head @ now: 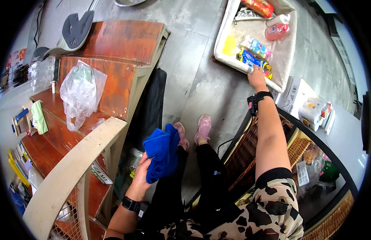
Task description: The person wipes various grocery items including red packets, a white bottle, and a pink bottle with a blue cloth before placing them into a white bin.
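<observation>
My left hand [141, 175] grips a blue cloth [161, 153], which hangs in folds in front of my legs. My right hand [258, 79] reaches out to the near rim of a cream fabric-lined basket [288, 57]. Its fingers lie over that rim, against or just above a blue and yellow packet [248, 57]; whether they grip the packet or the rim I cannot tell. Also in the basket are a colourful printed package [256, 48], a yellow item [229, 45], a pink bottle [276, 31], a white bottle [278, 20] and a red package [259, 7].
Wooden steps [119, 39] rise at left, carrying a clear plastic bag [80, 90] and a light green cloth [39, 117]. A curved pale rail [80, 156] stands close by my left arm. At right, a grey-topped counter [347, 129] bears white rolls or canisters [311, 112], above wicker baskets [240, 153].
</observation>
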A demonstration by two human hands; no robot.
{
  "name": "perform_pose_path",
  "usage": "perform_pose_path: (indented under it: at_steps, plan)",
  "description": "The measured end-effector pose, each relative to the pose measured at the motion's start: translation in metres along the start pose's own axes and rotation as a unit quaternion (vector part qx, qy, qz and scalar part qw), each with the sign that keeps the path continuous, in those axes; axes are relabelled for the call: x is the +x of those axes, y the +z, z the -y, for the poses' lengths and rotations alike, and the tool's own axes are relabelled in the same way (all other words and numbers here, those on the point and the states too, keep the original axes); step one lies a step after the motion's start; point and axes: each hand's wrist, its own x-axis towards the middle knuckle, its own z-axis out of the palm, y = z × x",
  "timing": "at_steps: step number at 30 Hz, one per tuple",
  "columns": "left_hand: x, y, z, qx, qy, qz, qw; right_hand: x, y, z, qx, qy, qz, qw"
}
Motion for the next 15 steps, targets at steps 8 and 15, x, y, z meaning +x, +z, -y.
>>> perform_pose_path:
  at_steps: [8, 15]
  plan:
    - [0.013, -0.023, 0.010, 0.000, 0.002, -0.026, 1.000, 0.011, 0.009, 0.022, -0.084, 0.044, 0.073, 0.993]
    - [0.023, -0.040, 0.014, 0.011, -0.003, -0.036, 0.999, 0.027, 0.037, 0.005, -0.054, -0.003, 0.063, 0.997]
